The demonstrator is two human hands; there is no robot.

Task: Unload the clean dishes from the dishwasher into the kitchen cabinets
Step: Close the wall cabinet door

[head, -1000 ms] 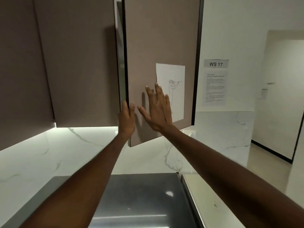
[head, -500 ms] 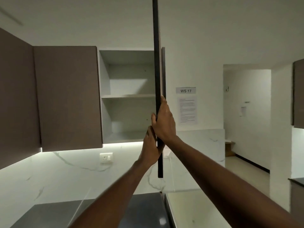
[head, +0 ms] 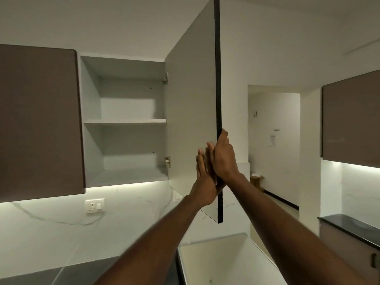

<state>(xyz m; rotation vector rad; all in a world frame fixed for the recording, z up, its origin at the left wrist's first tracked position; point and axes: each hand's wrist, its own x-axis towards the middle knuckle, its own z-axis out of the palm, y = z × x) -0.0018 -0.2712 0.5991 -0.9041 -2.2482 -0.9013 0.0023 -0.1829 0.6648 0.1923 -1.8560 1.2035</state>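
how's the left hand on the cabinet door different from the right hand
The left hand lies flat with straight fingers against the pale inner face of the cabinet door; the right hand curls round the door's dark front edge. The left hand sits lower and on the cabinet side of the door; the right hand sits higher and wraps from the outer side. Both touch the same open door near its lower part.

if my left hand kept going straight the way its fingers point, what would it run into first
Probably nothing new: the left hand points upward with straight fingers already flat against the inside of the open cabinet door, so it would likely just slide up that panel.
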